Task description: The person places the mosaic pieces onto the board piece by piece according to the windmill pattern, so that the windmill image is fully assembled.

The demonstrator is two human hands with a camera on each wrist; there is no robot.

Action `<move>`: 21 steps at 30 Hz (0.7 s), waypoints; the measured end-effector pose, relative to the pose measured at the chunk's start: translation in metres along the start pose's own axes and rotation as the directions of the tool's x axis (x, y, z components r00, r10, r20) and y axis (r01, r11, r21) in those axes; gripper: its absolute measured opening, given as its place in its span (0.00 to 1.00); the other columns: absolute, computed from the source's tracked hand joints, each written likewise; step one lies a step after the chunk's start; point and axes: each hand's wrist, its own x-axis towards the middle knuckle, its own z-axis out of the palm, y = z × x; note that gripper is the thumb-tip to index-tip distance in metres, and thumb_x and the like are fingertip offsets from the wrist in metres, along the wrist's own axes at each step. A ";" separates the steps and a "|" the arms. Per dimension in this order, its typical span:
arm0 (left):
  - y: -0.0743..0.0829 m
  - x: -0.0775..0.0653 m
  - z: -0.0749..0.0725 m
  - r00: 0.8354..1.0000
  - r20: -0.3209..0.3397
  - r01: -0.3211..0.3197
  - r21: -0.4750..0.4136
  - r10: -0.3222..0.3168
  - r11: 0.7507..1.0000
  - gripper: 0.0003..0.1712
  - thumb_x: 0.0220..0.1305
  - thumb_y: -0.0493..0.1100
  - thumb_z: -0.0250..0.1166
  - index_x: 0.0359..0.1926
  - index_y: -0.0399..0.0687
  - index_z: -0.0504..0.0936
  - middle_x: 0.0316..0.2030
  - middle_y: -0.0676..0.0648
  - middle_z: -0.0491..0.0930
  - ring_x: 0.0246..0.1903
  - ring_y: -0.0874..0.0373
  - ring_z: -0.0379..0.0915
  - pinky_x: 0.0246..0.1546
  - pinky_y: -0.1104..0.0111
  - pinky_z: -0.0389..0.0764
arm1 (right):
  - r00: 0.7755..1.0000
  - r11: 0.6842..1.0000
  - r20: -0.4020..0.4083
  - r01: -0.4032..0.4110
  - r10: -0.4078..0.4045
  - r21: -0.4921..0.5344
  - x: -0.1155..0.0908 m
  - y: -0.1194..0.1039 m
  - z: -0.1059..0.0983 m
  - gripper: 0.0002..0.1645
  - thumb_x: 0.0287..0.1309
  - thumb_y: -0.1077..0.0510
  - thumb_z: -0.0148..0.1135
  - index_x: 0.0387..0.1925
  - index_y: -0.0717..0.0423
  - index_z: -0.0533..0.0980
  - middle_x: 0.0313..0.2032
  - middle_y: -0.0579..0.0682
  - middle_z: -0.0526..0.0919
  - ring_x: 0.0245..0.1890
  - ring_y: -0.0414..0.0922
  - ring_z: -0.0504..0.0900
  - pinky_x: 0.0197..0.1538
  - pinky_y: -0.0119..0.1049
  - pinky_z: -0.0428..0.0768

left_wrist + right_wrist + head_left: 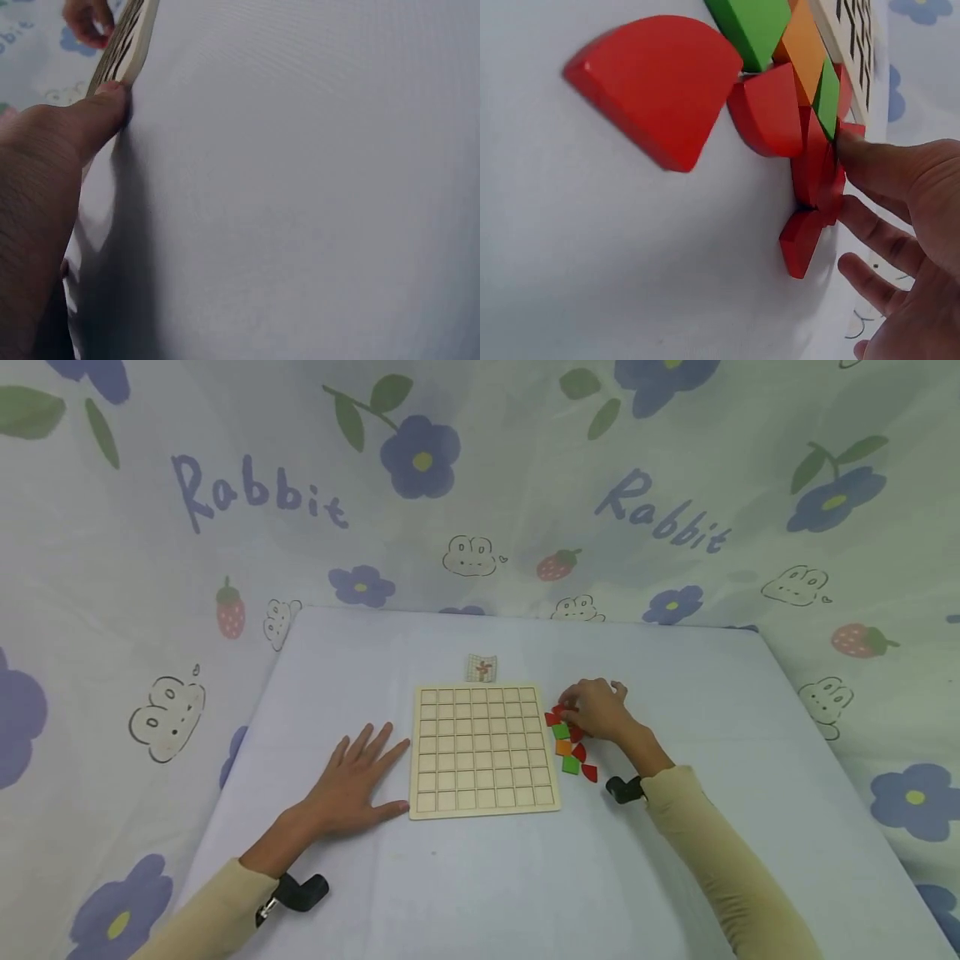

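My left hand (pixel 352 789) lies flat on the table with its fingers spread. Its thumb and index fingertip are right at the left edge of the pale wooden grid board (pixel 480 752); the left wrist view shows the thumb (pixel 101 112) against the board's corner. Beyond the board's right side, my right hand (pixel 598 710) pinches a red piece (pixel 558 708) between thumb and index finger, mostly hidden by the fingers. Close by lie red quarter-circle pieces (pixel 660 86), green square pieces (pixel 571 765) and an orange square piece (pixel 563 747).
A small paper card (pixel 482 668) with a grid and a brown figure lies behind the board. White cloth covers the table (pixel 465 893). A curtain (pixel 510 485) with flowers and rabbits hangs around it. Each wrist carries a black camera mount (pixel 626 790).
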 end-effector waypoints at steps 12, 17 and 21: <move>0.001 -0.003 0.001 1.000 -0.027 -0.003 0.013 0.004 1.000 0.55 0.57 0.77 0.56 0.77 0.54 0.56 0.76 0.41 0.45 0.74 0.39 0.34 0.68 0.39 0.40 | 0.992 0.925 0.041 -0.126 0.119 0.359 -0.005 0.001 -0.017 0.09 0.54 0.50 0.73 0.30 0.50 0.84 0.34 0.48 0.84 0.38 0.52 0.76 0.44 0.48 0.78; 0.001 -0.003 0.001 0.999 -0.035 -0.004 0.018 0.005 1.000 0.55 0.57 0.77 0.57 0.76 0.53 0.57 0.76 0.41 0.45 0.74 0.39 0.34 0.68 0.40 0.40 | 0.998 0.840 -0.008 -0.041 0.054 0.541 -0.001 -0.012 -0.014 0.11 0.55 0.52 0.72 0.37 0.54 0.84 0.32 0.50 0.84 0.32 0.52 0.80 0.35 0.39 0.82; 0.001 -0.003 0.000 0.999 -0.040 -0.009 0.012 0.010 1.000 0.54 0.57 0.76 0.57 0.76 0.52 0.58 0.76 0.41 0.45 0.74 0.39 0.35 0.68 0.39 0.40 | 0.999 0.813 -0.038 0.030 -0.010 0.581 0.005 -0.027 -0.008 0.17 0.60 0.56 0.69 0.51 0.54 0.83 0.33 0.50 0.82 0.34 0.51 0.78 0.30 0.37 0.78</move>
